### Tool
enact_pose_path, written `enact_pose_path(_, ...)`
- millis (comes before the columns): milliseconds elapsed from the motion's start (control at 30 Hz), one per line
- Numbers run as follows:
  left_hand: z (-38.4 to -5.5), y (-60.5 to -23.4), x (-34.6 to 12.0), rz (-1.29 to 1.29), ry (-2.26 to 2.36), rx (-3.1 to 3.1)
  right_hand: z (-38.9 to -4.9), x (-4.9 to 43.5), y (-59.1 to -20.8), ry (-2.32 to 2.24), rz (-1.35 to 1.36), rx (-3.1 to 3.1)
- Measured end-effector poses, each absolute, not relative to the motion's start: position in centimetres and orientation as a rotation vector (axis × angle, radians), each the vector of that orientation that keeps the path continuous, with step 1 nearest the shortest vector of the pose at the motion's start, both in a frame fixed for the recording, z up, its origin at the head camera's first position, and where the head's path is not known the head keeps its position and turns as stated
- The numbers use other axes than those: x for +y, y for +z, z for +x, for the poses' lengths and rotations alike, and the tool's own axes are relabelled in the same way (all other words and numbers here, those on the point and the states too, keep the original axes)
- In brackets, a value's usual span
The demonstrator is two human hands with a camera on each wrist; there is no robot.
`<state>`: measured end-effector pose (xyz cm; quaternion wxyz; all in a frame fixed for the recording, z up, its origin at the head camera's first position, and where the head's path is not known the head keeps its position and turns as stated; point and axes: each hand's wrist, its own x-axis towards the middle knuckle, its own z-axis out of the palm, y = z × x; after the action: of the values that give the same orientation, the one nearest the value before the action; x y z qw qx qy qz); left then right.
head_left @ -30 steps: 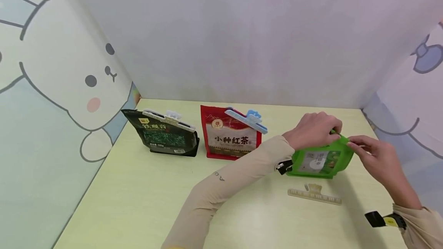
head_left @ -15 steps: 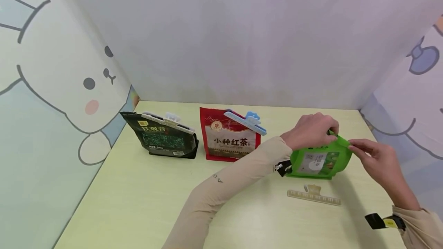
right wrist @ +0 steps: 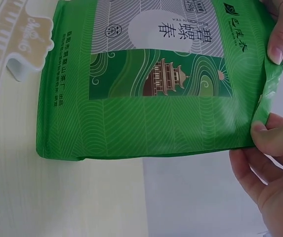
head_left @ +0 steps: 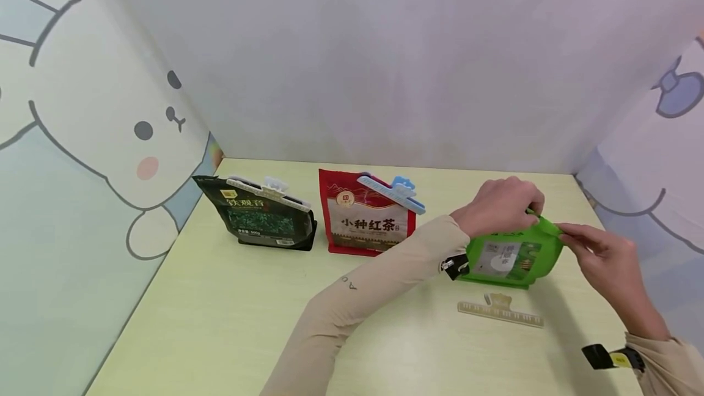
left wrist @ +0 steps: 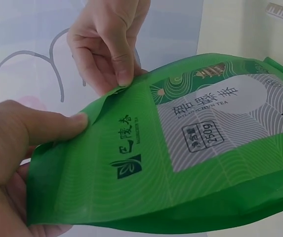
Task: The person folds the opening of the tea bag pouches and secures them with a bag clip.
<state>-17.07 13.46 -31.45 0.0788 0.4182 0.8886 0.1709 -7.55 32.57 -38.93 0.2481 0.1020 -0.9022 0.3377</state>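
Note:
A green tea bag (head_left: 508,255) with a grey label stands at the right of the table. My left hand (head_left: 500,205) grips its top edge, with the thumb on the printed front in the left wrist view. At the top's other corner, my right hand (head_left: 605,258) pinches the edge between thumb and fingers. Between the two hands, the top edge (right wrist: 265,96) is folded over in a narrow flap. A beige sealing clip (head_left: 499,310) with a piano-key pattern lies on the table in front of the bag.
A red tea bag (head_left: 360,225) with a blue clip (head_left: 393,191) stands left of the green one. Further left is a black tea bag (head_left: 258,222) with a white clip (head_left: 269,191). Walls with cartoon drawings enclose the table (head_left: 220,322).
Both hands keep hold of the green bag's top. The right hand has shifted slightly downward at its corner, while the other bags and the beige clip stay put.

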Motion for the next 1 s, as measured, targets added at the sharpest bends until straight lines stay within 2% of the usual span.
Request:
enact_pose_path(333, -17.0, -31.3, 13.5, 1.239, 0.487, 2.650, -7.5, 32.5, -38.3, 0.882, 0.223, -2.502)
enact_pose_path(1000, -16.1, -31.4, 14.3, 1.222, 0.432, 2.715, -8.4, 31.4, -37.9, 0.884, 0.365, -2.442)
